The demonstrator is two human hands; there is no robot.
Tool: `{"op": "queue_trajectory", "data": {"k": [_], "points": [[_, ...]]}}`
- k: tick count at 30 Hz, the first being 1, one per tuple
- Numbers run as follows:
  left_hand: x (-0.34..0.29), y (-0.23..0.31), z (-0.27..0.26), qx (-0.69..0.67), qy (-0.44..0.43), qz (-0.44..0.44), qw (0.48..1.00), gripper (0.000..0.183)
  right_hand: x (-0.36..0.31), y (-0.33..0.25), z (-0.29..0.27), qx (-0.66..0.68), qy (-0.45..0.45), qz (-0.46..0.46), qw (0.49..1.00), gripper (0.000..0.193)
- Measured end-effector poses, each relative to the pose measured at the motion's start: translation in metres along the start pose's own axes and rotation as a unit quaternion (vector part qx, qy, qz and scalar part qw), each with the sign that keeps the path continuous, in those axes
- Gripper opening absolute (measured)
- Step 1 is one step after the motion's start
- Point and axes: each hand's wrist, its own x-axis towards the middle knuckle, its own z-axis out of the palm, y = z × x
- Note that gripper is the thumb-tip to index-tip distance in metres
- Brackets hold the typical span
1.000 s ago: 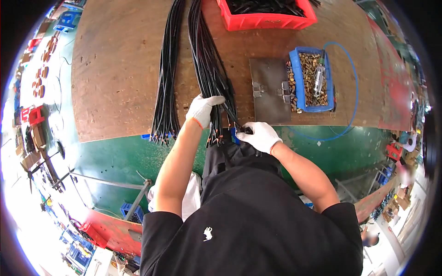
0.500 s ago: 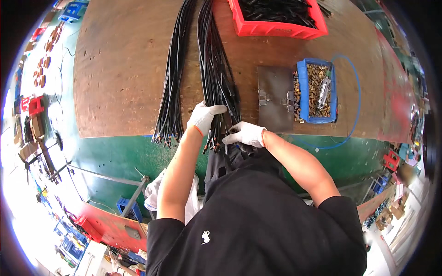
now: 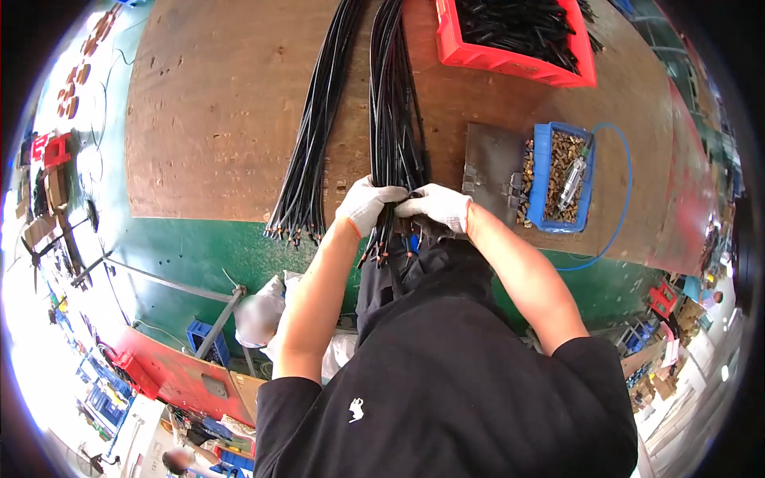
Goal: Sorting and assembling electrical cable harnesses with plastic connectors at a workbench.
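Note:
A bundle of long thin black hoses (image 3: pixel 390 111), with copper-coloured tips, runs down the table and over its near edge. My left hand (image 3: pixel 366 205), in a white knit glove, is closed on this bundle just above the tips, its thumb lying across the front. Close beside it, my gloved right hand (image 3: pixel 437 207) has its fingers pinched together at the right side of the bundle. Something small and dark shows at those fingertips, but I cannot make it out. To the left lies a second bundle of black hoses (image 3: pixel 323 131), its tips hanging over the edge.
A red bin (image 3: pixel 514 72) of short black tubes stands at the far right of the wooden table (image 3: pixel 215 119). Nearer are a dark metal plate (image 3: pixel 488 171) with clips and a blue bin (image 3: pixel 542 179) of brass fittings, with an air tool (image 3: pixel 572 185) and blue hose (image 3: pixel 629 179).
My right hand has moved up and in against the bundle, its fingertips now meeting my left thumb. The dark tube end seen in it before is hidden. The whole view has shifted a little.

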Motion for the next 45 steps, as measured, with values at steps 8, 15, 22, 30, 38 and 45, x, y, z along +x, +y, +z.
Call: {"op": "queue_trajectory", "data": {"k": [8,15,22,30,38,45], "points": [[-0.017,0.023,-0.028,0.083,0.073,0.03,0.993,0.023,0.061,-0.033,-0.045,-0.183,0.13,-0.068,0.972,0.059],[-0.031,0.039,-0.03,0.065,0.045,-0.002,0.997,0.024,0.003,-0.06,-0.036,0.137,0.052,-0.052,0.988,0.02],[-0.01,0.012,-0.029,-0.043,-0.061,-0.03,0.997,0.025,-0.023,-0.034,0.003,0.056,0.062,-0.202,0.976,0.035],[-0.001,0.009,-0.033,-0.001,-0.071,-0.002,0.997,0.021,-0.041,0.002,0.01,0.153,0.027,-0.174,0.972,0.042],[0.0,0.012,-0.026,-0.028,-0.034,-0.08,0.996,0.015,-0.053,0.065,0.009,0.157,0.074,-0.128,0.976,0.039],[0.003,0.018,-0.02,0.005,-0.036,-0.137,0.99,0.016,-0.069,0.092,0.028,0.114,0.088,-0.123,0.982,0.04]]}}
